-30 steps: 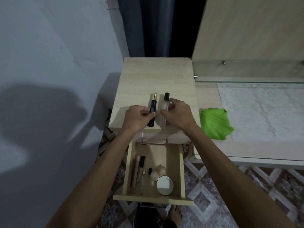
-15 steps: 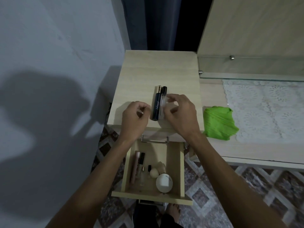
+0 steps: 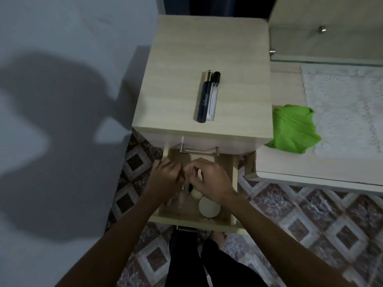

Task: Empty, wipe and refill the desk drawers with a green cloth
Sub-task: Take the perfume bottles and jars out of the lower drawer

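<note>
Both hands are down in the open drawer (image 3: 233,183). The left hand (image 3: 165,181) has its fingers (image 3: 169,167) curled in over the left side of the drawer, and whether they're actually pinching anything can't be told, too blurry. The right hand (image 3: 209,181) has its fingers (image 3: 195,165) bent loosely with a small gap between thumb and forefinger; can't tell if there's something in there either. The two hands nearly touch in the middle.

Under them in the drawer there's a small round cream ball (image 3: 196,194) and a bigger white round compact (image 3: 209,207) toward the front edge, plus a few small bottles mostly hidden by the left hand.

Up on the cabinet top (image 3: 238,59) a dark blue tube (image 3: 204,100) and a clear bottle with a black cap (image 3: 213,98) lie side by side, touching. The green cloth (image 3: 292,127) sits bunched up on the desk (image 3: 310,172) to the right, half over a white lace mat (image 3: 342,110).
</note>
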